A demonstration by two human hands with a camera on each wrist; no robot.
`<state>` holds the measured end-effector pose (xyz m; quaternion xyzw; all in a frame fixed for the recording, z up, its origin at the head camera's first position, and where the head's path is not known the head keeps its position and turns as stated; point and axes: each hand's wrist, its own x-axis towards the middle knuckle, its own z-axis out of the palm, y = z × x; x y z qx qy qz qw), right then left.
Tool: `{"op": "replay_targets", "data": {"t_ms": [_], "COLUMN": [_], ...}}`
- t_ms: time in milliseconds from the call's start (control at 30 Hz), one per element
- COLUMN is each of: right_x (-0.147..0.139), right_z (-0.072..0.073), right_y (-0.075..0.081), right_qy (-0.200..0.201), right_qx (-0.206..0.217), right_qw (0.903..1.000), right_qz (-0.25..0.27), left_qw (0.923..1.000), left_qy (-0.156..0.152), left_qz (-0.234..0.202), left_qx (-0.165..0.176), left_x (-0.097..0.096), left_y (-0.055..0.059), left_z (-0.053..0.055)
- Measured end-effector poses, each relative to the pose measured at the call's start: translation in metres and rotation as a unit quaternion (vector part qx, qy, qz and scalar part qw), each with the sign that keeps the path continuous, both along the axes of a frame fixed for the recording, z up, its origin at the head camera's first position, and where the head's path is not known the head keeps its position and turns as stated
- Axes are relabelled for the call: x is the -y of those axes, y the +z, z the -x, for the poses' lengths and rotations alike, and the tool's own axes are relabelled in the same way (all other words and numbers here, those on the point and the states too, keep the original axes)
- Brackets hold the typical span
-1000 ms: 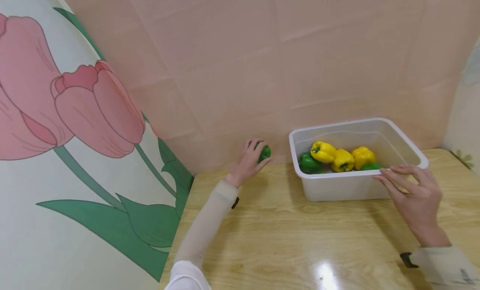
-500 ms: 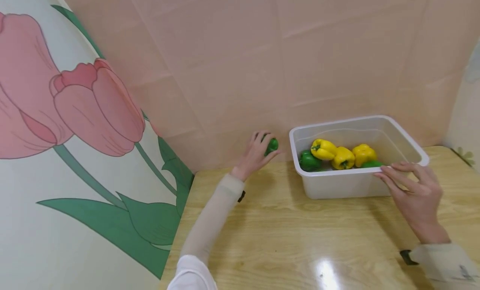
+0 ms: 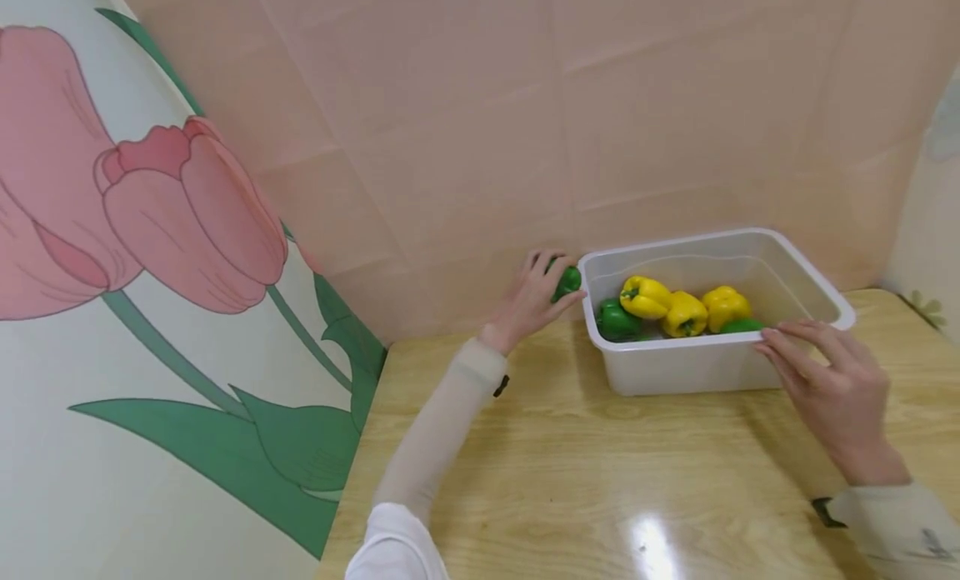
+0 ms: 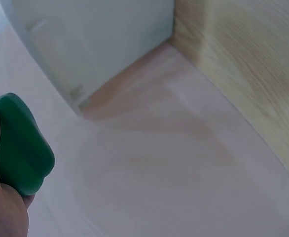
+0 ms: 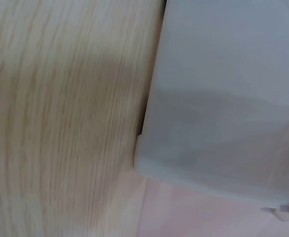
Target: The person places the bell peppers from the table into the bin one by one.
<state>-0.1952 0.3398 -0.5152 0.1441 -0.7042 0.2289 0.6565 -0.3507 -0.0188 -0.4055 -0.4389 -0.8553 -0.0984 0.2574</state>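
My left hand (image 3: 531, 301) grips a green bell pepper (image 3: 566, 282) in the air, just outside the left rim of a white plastic bin (image 3: 675, 372). The same green bell pepper (image 4: 23, 148) shows at the left of the left wrist view, fingers around it. My right hand (image 3: 840, 388) pinches the bin's front rim near its right corner. Inside the bin lie several yellow bell peppers (image 3: 684, 315), a green bell pepper (image 3: 618, 322) at the left, and another green one (image 3: 742, 325) partly hidden by the front rim. In the right wrist view only the bin's outer wall (image 5: 223, 108) and table show.
The bin stands on a wood-grain table (image 3: 555, 480) against a pinkish-beige backdrop sheet (image 3: 465, 147). A wall with painted tulips (image 3: 187, 222) borders the table on the left.
My left hand has carried the green bell pepper up and to the right, from beside the backdrop to the bin's left rim. The right hand has stayed at the front rim.
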Motion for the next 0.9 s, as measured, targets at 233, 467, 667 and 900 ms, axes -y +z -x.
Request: {"op": "replay_targets", "data": {"t_ms": [233,467,667,900], "right_x": [0.002,0.002,0.000,0.002], "right_z": [-0.002,-0.002,-0.004,-0.002], "right_y": [-0.001,-0.003,-0.005,-0.004], "right_qy": [0.013,-0.003,-0.005,0.016], "right_qx": [-0.011,-0.022,-0.009,-0.011], "right_qw": [0.9999,0.9997,0.9998,0.9995], "right_qz": [0.004,0.010,0.014,0.024], "left_qw": [0.9998,0.9998,0.9995,0.9996], "left_qy": [0.000,-0.011,-0.022,-0.024], "left_qz": [0.017,0.011,0.009,0.003], "left_qx": [-0.008,-0.015,-0.018,-0.014], "left_x": [-0.016,-0.031,-0.041,-0.051], "left_y": [0.007,0.018,0.024,0.029], "left_z": [-0.002,-0.004,-0.002,0.002]}}
